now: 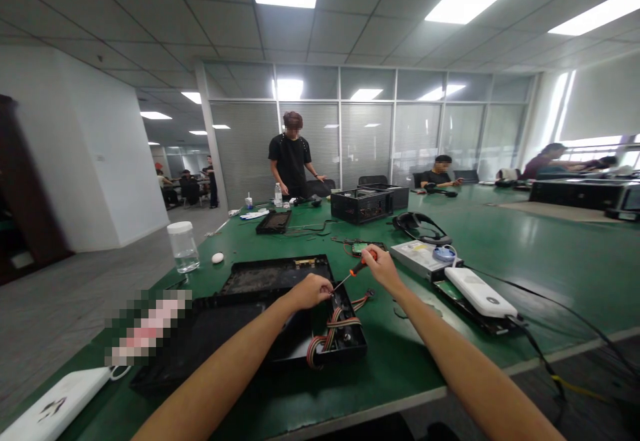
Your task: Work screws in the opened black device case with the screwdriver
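Note:
My right hand [383, 268] grips a screwdriver [344, 282] by its red and black handle. The metal shaft slants down to the left, with its tip at the fingers of my left hand [313, 291]. Those fingers are pinched together over the right part of a black open metal case [357, 351]; what they hold, if anything, is too small to make out. Striped ribbon cables [333, 334] loop over the case's right end. Behind it lies a second black panel [277, 273] with a brass-coloured piece at its edge.
A clear jar [184, 248] stands at the left near a white oval object [217, 258]. On the right are a silver drive-like box [417, 258], a white power bank [480, 292] and a headset [423, 228]. A black computer chassis [360, 206] sits farther back; a person [291, 161] stands beyond.

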